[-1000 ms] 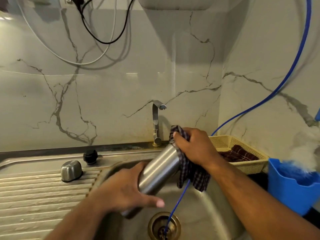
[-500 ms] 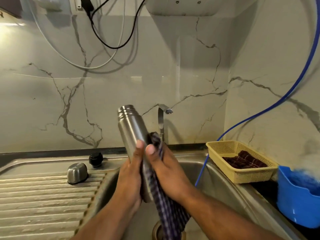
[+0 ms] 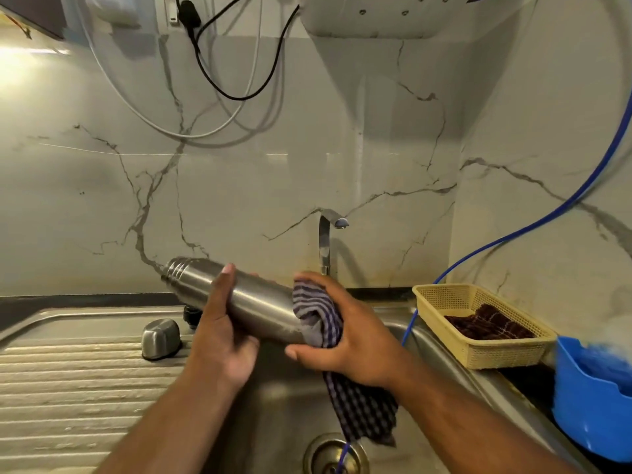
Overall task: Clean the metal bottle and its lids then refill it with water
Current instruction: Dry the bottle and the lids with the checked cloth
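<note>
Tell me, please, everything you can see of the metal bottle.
The bottle is a brushed-steel cylinder with a ridged, uncapped neck. It is held nearly level over the sink, neck pointing left and slightly up. The left hand grips its middle; the right hand wraps a checked cloth round its base end.

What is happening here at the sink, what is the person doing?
A person is wiping a metal bottle above the sink. The left hand grips the middle of the bottle, which lies almost sideways with its threaded neck to the left. The right hand wraps a checked cloth round the bottom end. A metal cap and a black stopper sit on the draining board. No water shows at the tap.
</note>
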Demonstrator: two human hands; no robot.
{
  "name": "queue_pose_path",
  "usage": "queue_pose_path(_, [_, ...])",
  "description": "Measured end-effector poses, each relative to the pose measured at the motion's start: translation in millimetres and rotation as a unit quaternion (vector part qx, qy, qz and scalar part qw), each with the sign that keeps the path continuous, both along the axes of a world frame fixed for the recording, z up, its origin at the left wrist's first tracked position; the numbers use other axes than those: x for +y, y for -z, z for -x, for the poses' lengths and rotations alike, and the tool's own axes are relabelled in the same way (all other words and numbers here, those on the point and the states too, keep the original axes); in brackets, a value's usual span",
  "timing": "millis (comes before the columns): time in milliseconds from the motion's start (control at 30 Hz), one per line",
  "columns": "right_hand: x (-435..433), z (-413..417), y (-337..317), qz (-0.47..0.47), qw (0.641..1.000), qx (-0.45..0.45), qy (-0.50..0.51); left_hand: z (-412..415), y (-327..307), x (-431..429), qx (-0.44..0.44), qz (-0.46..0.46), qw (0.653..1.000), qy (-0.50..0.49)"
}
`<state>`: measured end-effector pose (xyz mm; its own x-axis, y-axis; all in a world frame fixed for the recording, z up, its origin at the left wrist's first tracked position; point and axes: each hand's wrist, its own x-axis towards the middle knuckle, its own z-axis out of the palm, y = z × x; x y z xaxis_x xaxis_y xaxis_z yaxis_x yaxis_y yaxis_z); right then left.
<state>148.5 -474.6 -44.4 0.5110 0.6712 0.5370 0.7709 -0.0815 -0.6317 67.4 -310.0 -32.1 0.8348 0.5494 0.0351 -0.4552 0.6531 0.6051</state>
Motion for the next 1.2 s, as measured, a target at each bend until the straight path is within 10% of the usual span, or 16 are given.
queue_pose_path(133, [29, 29, 11, -0.167, 0.981, 0.091, 0.032, -2, 0, -17, -0.003, 0.088, 0.996, -0.022])
queue_pose_path(300, [41, 45, 6, -0.211, 0.974, -0.071, 0.028, 0, 0, -7, -0.03, 0.116, 0.992, 0.024])
queue_pose_path(467, [33, 42, -17, -0.27, 0.913, 0.307, 0.006, 0, -5, -17, -0.059, 0.062, 0.996, -0.027])
queue_pose_path(700, [44, 49, -10, -0.319, 0.867, 0.382, 0.028, 1, -8, -16, -0.089, 0.015, 0.995, -0.051])
queue_pose_path(933, [26, 34, -1, -0.338, 0.734, 0.589, -0.002, 0, -7, -24, -0.083, -0.091, 0.991, -0.042])
queue_pose_path(1067, [39, 42, -2, -0.305, 0.81, 0.5, 0.027, 0, -9, -17, -0.099, -0.125, 0.983, -0.085])
queue_pose_path(1200, [32, 32, -6, -0.259, 0.931, 0.171, 0.19, 2, -6, -40, -0.09, -0.165, 0.979, -0.077])
